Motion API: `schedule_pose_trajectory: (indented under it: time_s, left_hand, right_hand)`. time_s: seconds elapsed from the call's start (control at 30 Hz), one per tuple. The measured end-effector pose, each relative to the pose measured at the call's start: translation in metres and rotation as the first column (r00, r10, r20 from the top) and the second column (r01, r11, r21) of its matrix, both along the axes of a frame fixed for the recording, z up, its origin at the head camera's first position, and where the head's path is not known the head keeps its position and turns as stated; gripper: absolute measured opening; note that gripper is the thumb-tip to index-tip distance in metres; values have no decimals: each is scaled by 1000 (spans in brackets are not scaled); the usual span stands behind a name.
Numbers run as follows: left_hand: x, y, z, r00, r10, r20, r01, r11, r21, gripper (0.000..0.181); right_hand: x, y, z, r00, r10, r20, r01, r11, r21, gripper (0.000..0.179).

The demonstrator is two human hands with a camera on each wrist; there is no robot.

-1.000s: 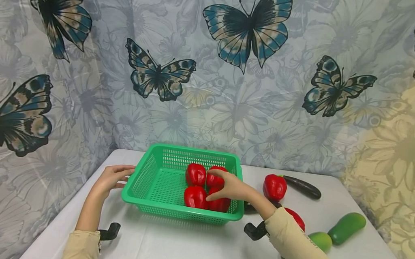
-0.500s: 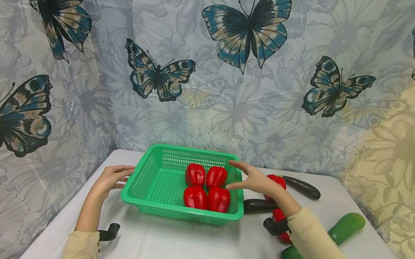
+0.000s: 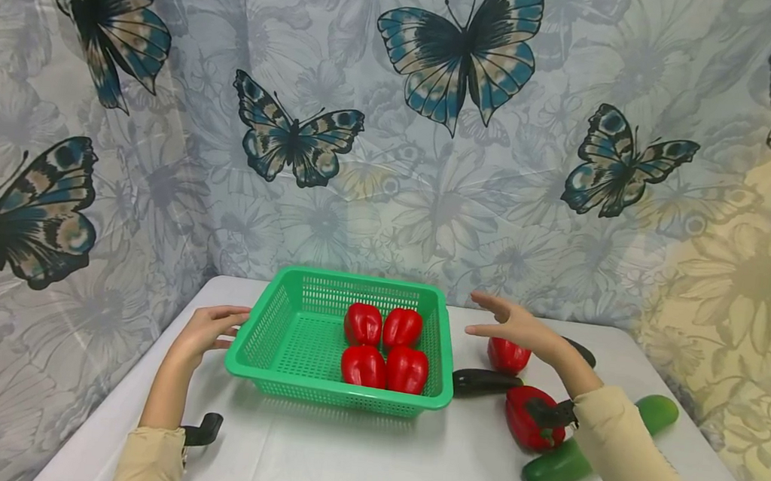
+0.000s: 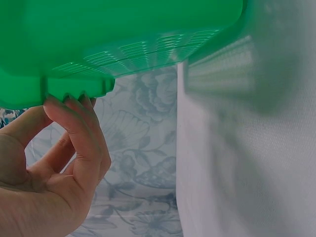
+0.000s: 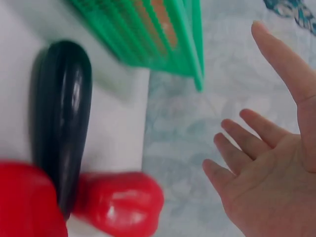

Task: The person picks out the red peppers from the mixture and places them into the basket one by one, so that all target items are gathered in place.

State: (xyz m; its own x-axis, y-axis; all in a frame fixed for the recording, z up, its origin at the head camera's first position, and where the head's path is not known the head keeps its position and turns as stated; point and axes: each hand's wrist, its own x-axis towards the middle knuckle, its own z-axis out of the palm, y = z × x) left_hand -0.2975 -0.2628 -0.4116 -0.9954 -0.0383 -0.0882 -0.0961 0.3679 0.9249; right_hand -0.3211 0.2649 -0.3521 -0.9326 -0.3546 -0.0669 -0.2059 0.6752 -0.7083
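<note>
A green plastic basket (image 3: 339,393) stands on the table with several red bell peppers (image 3: 363,366) in its right half. At its left end my left hand (image 3: 204,334) holds the rim; the left wrist view shows curled fingertips right at the rim's edge. My right hand (image 3: 521,330) is in the air right of the basket, fingers spread, holding nothing, as the right wrist view also shows. Below it lies a red bell pepper (image 3: 507,357), partly covered by the hand in the head view. A dark eggplant (image 5: 63,113) lies between basket and peppers.
Another red bell pepper (image 3: 524,414) lies nearer the front, partly behind the right wrist's camera mount. A green cucumber-like vegetable (image 3: 554,469) and a second green one (image 3: 659,414) are partly hidden by the right sleeve. A second eggplant (image 3: 581,352) lies at the back right.
My right hand has moved right, from over the peppers inside the basket to outside its right end, uncovering those peppers. The left hand and the basket have stayed put.
</note>
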Motion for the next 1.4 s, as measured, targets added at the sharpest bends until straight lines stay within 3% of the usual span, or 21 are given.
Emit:
schedule_pose_trajectory:
  time_s: [0.47, 0.73, 1.07, 1.4]
  left_hand:
    - [1, 1, 1, 1000, 3, 9, -3, 1000, -10, 52]
    - [0, 1, 1, 1000, 4, 9, -3, 1000, -6, 52]
    - [0, 1, 1, 1000, 1, 3, -1, 1000, -14, 53]
    - [0, 0, 1, 1000, 0, 4, 0, 1000, 3, 53]
  right_hand:
    - [-4, 51, -14, 989, -58, 137, 59, 998, -3, 85]
    - [-7, 64, -25, 988, -75, 138, 68, 996, 57, 90]
    - [-7, 69, -36, 982, -96, 166, 89, 995, 47, 90]
    - [-6, 71, -42, 982, -113, 152, 98, 990, 100, 91]
